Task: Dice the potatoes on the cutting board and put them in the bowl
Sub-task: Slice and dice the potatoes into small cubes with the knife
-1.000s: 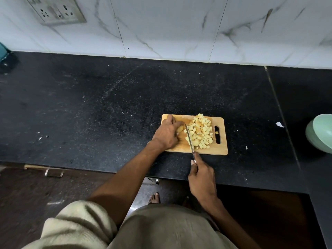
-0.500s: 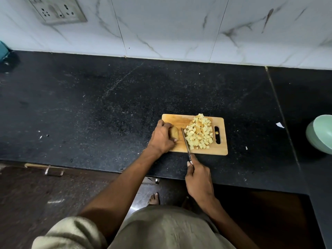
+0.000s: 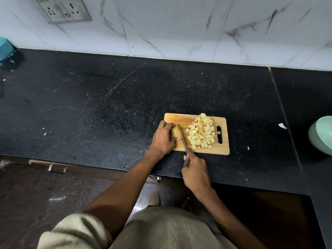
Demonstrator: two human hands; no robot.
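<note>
A wooden cutting board (image 3: 181, 118) lies on the black counter near its front edge. A heap of pale diced potato (image 3: 202, 131) covers the board's right half. My left hand (image 3: 162, 139) curls over an uncut potato piece (image 3: 174, 133) at the board's left end, hiding most of it. My right hand (image 3: 195, 170) grips the handle of a knife (image 3: 182, 137), whose blade lies across the board just right of my left fingers. A light green bowl (image 3: 321, 134) sits at the right edge of the view, cut off by the frame.
A tiled wall with a socket plate (image 3: 62, 9) runs behind the black counter (image 3: 89, 108). A teal object (image 3: 5, 49) stands at the far left. Small white scraps (image 3: 282, 125) lie on the counter right of the board. A drawer handle (image 3: 57, 168) shows below the counter edge.
My left hand drew back from the diced heap to the board's left end with a potato piece. The knife blade shifted left, away from the heap, to beside that hand.
</note>
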